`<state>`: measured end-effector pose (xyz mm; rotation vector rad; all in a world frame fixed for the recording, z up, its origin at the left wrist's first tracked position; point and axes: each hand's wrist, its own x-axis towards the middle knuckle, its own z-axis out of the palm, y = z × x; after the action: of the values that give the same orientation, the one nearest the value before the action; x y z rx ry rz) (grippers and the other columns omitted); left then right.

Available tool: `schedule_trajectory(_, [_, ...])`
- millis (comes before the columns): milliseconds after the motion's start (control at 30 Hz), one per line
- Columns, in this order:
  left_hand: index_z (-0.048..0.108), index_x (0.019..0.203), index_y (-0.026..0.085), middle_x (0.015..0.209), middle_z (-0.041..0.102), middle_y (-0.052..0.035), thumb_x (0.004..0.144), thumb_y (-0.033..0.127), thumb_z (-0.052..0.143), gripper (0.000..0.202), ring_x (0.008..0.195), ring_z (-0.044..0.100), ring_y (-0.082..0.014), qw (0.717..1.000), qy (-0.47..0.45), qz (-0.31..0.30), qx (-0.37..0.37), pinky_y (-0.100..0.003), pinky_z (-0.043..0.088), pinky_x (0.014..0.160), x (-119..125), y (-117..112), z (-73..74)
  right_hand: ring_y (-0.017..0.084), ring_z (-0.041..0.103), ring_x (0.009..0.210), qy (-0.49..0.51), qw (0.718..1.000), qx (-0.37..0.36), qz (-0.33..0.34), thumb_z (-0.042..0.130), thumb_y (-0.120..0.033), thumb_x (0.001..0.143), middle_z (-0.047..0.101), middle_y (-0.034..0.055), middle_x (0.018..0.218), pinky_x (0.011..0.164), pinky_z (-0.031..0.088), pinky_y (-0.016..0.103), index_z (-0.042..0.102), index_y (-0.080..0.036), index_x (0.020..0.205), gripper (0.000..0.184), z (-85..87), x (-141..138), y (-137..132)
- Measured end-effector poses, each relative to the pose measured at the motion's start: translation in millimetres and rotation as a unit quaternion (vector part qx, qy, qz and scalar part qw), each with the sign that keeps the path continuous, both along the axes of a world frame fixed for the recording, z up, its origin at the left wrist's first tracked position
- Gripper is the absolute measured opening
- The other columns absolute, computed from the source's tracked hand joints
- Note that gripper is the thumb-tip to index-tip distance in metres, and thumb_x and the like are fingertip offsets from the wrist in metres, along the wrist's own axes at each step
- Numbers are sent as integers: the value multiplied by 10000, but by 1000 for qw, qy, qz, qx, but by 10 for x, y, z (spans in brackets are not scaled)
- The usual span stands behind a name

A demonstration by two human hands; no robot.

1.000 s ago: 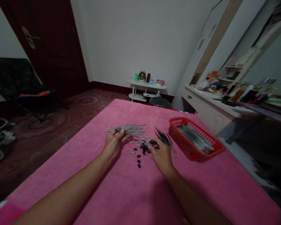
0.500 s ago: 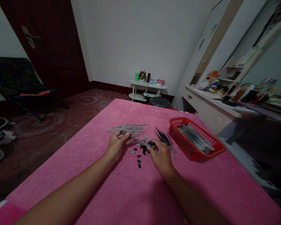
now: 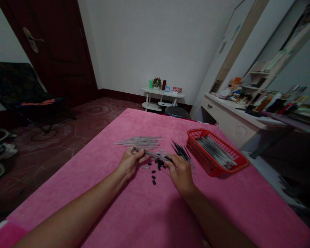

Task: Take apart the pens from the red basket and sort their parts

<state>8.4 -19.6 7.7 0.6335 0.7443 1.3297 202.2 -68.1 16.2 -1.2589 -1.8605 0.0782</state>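
Note:
Both my hands hold one grey pen barrel [image 3: 152, 154] just above the pink cloth. My left hand [image 3: 129, 162] pinches its left end and my right hand [image 3: 180, 172] grips its right end. Small black caps [image 3: 156, 168] and a few grey end pieces [image 3: 145, 167] lie scattered between my hands. A heap of grey pen barrels [image 3: 139, 141] lies beyond my left hand. A bunch of thin black refills [image 3: 180, 150] lies beyond my right hand.
A red plastic basket [image 3: 212, 165] with several finished pens stands to the right on the pink table [image 3: 144, 213]. A dresser with bottles [image 3: 248, 106] lines the right wall. A small white table [image 3: 161, 98] and a dark chair [image 3: 20, 89] stand farther off.
My left hand lifted a barrel from the heap toward the middle. My right hand left the black caps and closed on the barrel's other end.

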Motion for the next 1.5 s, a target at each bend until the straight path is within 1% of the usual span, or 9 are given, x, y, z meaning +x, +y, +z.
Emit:
schedule_trajectory(200, [502, 733, 137, 757, 698, -25, 548, 179, 876, 419, 760, 706, -164, 1000, 0, -23, 15, -259, 606, 698, -12, -33, 71, 188, 653, 795, 130, 986, -99, 15, 556, -176, 815, 722, 47, 872, 723, 496, 287, 709, -191, 893, 172, 12, 3, -15])
schedule_trajectory(400, [428, 757, 158, 894, 726, -73, 583, 253, 863, 478, 731, 722, -235, 996, 27, -66, 55, -315, 611, 579, -18, -95, 72, 138, 555, 520, 266, 940, -212, 20, 607, -231, 715, 643, 9, 594, 484, 424, 231, 701, -162, 759, 125, 73, 11, -19])
schedule_trajectory(567, [439, 812, 172, 938, 724, -102, 613, 280, 842, 462, 699, 720, -285, 992, 34, -97, 77, -348, 587, 451, -34, -81, 49, 107, 486, 432, 325, 898, -293, 51, 660, -296, 662, 591, -4, 513, 428, 381, 222, 672, -144, 694, 155, 127, 20, -27])
schedule_trajectory(767, [475, 848, 167, 905, 732, -79, 615, 233, 845, 443, 779, 721, -232, 995, 3, -66, 80, -352, 609, 672, -4, -56, 78, 95, 490, 439, 383, 860, -326, 81, 691, -318, 659, 608, 6, 545, 433, 369, 214, 687, -128, 776, 224, 209, -9, -57])
schedule_trajectory(833, [496, 866, 165, 895, 731, -68, 629, 227, 837, 420, 813, 718, -226, 995, -8, -56, 82, -366, 602, 731, 11, -56, 91, 94, 490, 442, 384, 862, -320, 85, 689, -316, 670, 610, 0, 555, 440, 371, 214, 682, -133, 800, 225, 210, -16, -56])
schedule_trajectory(933, [538, 893, 149, 899, 727, -70, 655, 233, 820, 379, 828, 714, -210, 996, -16, -44, 76, -344, 593, 778, 19, -44, 98, 112, 520, 482, 351, 887, -291, 70, 677, -305, 685, 624, 3, 591, 460, 394, 223, 679, -142, 827, 217, 214, -22, -49])
schedule_trajectory(1167, [596, 899, 145, 942, 724, -67, 653, 223, 817, 340, 777, 713, -186, 998, 0, -42, 48, -330, 607, 739, -18, 9, 5, 184, 615, 692, 257, 941, -218, 13, 628, -263, 704, 700, 59, 755, 573, 457, 259, 708, -153, 792, 162, 296, 23, -52])
schedule_trajectory(1367, [590, 773, 129, 859, 733, -72, 585, 244, 859, 348, 777, 710, -194, 997, 18, -37, 64, -297, 603, 701, -48, -30, -1, 166, 588, 632, 244, 947, -208, 8, 628, -241, 693, 687, 44, 703, 529, 427, 248, 718, -167, 766, 138, 258, 22, -87])
schedule_trajectory(1500, [594, 782, 132, 878, 738, -92, 597, 254, 852, 340, 758, 718, -215, 996, 34, -44, 73, -300, 602, 666, -73, -60, 27, 119, 516, 487, 317, 909, -269, 37, 658, -252, 661, 625, 7, 579, 460, 381, 228, 684, -157, 706, 109, 256, 23, -105])
